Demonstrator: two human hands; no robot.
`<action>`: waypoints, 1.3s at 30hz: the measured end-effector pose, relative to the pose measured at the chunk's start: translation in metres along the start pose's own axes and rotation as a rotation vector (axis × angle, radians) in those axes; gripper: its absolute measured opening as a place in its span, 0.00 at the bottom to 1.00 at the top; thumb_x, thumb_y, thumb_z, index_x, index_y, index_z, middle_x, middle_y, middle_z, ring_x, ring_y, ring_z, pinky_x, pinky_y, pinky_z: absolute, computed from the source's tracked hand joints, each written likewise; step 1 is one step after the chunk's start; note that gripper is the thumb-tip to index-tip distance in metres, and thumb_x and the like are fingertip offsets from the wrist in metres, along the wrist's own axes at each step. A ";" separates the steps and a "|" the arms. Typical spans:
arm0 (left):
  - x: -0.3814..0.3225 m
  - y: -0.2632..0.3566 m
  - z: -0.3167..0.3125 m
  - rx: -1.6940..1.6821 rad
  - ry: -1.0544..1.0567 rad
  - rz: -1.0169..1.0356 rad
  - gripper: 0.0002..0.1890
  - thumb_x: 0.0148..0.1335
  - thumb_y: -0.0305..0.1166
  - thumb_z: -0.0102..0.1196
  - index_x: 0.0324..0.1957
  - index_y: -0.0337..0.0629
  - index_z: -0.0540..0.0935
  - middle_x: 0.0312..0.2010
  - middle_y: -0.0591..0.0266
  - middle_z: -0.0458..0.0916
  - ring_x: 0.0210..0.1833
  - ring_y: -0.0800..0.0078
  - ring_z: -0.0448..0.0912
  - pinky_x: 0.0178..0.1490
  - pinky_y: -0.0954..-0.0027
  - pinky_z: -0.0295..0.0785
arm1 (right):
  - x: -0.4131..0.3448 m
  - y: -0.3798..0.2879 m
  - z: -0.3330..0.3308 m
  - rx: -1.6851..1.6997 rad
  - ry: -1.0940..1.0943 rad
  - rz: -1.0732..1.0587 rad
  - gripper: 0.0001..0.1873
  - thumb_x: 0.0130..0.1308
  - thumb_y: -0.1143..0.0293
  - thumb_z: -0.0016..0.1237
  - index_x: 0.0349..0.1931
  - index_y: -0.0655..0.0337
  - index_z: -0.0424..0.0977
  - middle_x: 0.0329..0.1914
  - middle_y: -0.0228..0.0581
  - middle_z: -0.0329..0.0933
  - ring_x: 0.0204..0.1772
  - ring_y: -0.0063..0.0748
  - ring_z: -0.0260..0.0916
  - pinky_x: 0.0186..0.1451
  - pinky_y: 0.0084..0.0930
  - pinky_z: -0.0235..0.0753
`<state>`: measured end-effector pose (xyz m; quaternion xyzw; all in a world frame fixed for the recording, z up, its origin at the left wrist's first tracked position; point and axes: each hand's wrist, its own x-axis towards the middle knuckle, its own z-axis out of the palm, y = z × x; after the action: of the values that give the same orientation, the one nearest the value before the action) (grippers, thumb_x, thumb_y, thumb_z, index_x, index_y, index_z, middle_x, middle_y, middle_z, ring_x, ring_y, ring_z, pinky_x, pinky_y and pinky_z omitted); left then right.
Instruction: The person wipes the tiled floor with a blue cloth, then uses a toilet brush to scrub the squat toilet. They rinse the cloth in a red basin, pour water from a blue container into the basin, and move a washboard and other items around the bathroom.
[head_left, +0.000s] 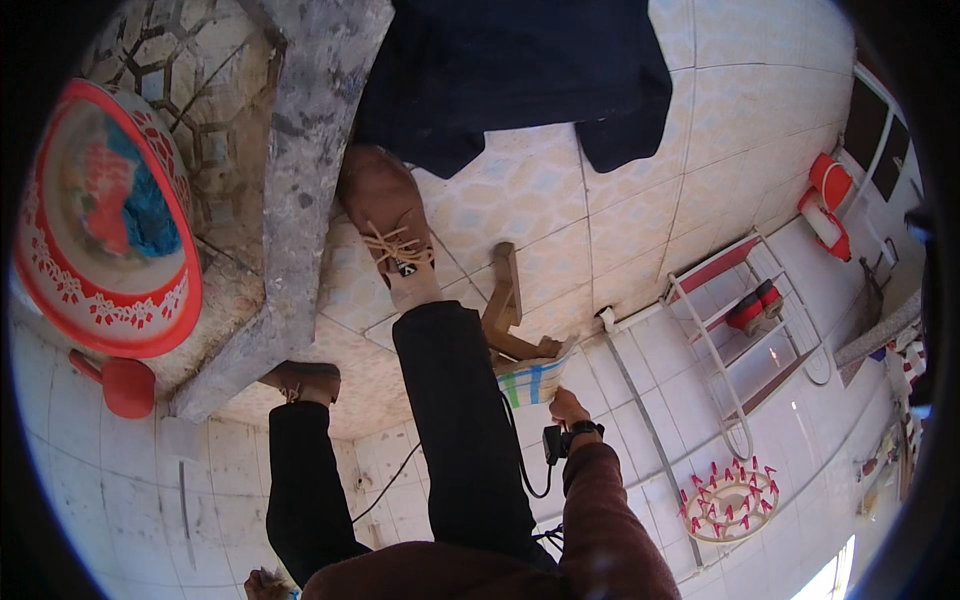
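My right hand (570, 409), with a black strap and device at the wrist, grips the edge of a small wooden stool (506, 311). The stool is tilted, its legs pointing away from me. Its seat bears a white cover (536, 381) with green and blue stripes. At the bottom left edge of the view, part of my left hand (264, 583) shows beside something pale and blue; its fingers are too cut off to tell its hold. My brown laced shoe (386, 217) rests on the tiled floor near the stool.
A red-rimmed basin (169, 315) holding red and blue cloth sits left, beyond a concrete curb (296, 172). Near it is a red dipper (127, 386). A dark garment (517, 67) covers the top. Rightward are a rack (705, 322) with shoes and a peg hanger (731, 502).
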<state>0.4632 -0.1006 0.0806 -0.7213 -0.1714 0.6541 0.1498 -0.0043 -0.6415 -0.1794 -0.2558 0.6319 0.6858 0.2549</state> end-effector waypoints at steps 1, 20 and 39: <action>-0.003 0.001 -0.002 -0.044 -0.015 -0.062 0.12 0.54 0.34 0.48 0.19 0.39 0.67 0.16 0.64 0.69 0.23 0.79 0.63 0.22 0.68 0.61 | -0.008 0.005 0.004 -0.217 -0.106 -0.130 0.16 0.56 0.70 0.37 0.45 0.53 0.71 0.36 0.40 0.76 0.35 0.36 0.74 0.39 0.37 0.72; -0.080 -0.236 0.133 -0.199 0.077 0.220 0.06 0.51 0.27 0.55 0.26 0.41 0.71 0.21 0.58 0.76 0.18 0.71 0.73 0.15 0.72 0.68 | -0.282 0.222 0.011 -0.804 -0.585 -0.390 0.20 0.50 0.63 0.48 0.46 0.52 0.71 0.24 0.45 0.75 0.25 0.36 0.72 0.26 0.33 0.71; -0.289 0.144 -0.153 -1.607 0.206 0.990 0.19 0.49 0.21 0.50 0.47 0.36 0.69 0.40 0.55 0.77 0.39 0.67 0.78 0.43 0.67 0.75 | -0.330 0.266 -0.079 0.269 -0.769 -0.311 0.15 0.60 0.59 0.40 0.44 0.53 0.71 0.22 0.41 0.75 0.23 0.32 0.71 0.23 0.27 0.69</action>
<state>0.5984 -0.3559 0.2901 -0.6533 -0.2311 0.2629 -0.6713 0.0629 -0.7483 0.2329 -0.0383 0.5287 0.5961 0.6030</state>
